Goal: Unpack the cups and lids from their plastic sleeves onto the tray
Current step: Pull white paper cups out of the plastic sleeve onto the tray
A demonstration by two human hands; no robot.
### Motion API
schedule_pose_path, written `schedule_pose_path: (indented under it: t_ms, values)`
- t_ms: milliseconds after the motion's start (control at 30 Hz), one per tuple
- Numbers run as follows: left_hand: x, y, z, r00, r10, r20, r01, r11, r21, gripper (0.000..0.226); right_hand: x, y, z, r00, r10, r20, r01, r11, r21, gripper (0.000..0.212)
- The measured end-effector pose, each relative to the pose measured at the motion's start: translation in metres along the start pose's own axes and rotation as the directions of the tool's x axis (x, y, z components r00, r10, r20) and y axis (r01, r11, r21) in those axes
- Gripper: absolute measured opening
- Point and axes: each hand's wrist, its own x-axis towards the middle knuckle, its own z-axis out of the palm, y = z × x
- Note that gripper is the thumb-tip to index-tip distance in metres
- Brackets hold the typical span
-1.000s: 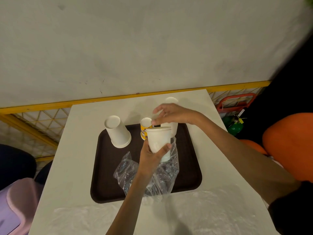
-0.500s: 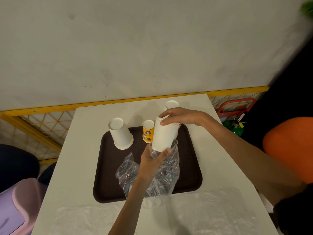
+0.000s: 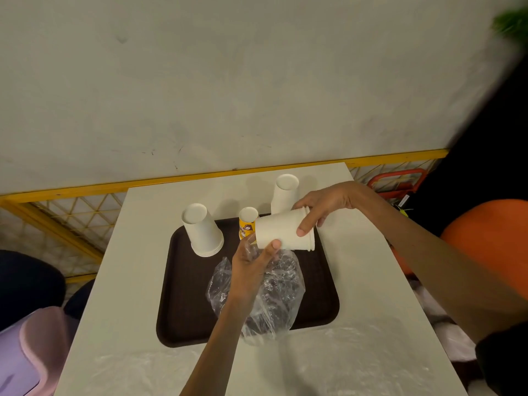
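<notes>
Now your right hand (image 3: pixel 323 207) holds the cups (image 3: pixel 281 232) on their side above the tray (image 3: pixel 185 295), with the thumb under and the fingers curled over the rim end, which points right. Your left hand (image 3: pixel 251 264) is at the narrow end, its thumb tip against the cups. Its fingers are hidden behind the base and some plastic, so you cannot tell their hold. Below that hand the crumpled sleeve (image 3: pixel 274 295) lies on the tray. A left stack (image 3: pixel 203 232) and a yellow cup (image 3: pixel 247 224) stand upside down on the tray's far part. A far stack (image 3: pixel 284 192) stands at its far edge.
</notes>
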Motion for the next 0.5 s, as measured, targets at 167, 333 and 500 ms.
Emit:
schedule_pose_path:
  t_ms: [167, 333, 500]
  values:
    - [0.001, 0.001, 0.0, 1.0, -0.011, -0.005, 0.011, 0.999, 0.041, 0.035, -0.006, 0.0, -0.005, 1.0, -0.018, -0.006, 0.019, 0.999, 0.034, 0.04]
    - [0.001, -0.001, -0.002, 0.999, -0.022, -0.038, 0.024, 0.999, 0.049, 0.031, 0.003, 0.014, -0.017, 0.877, -0.125, -0.465, 0.338, 0.847, 0.411, 0.044]
    - [0.002, -0.003, 0.0, 0.998, -0.042, -0.054, 0.044, 0.998, 0.052, 0.037, 0.029, 0.011, -0.016, 0.611, 0.031, -0.791, 0.488, 0.772, 0.408, 0.071]
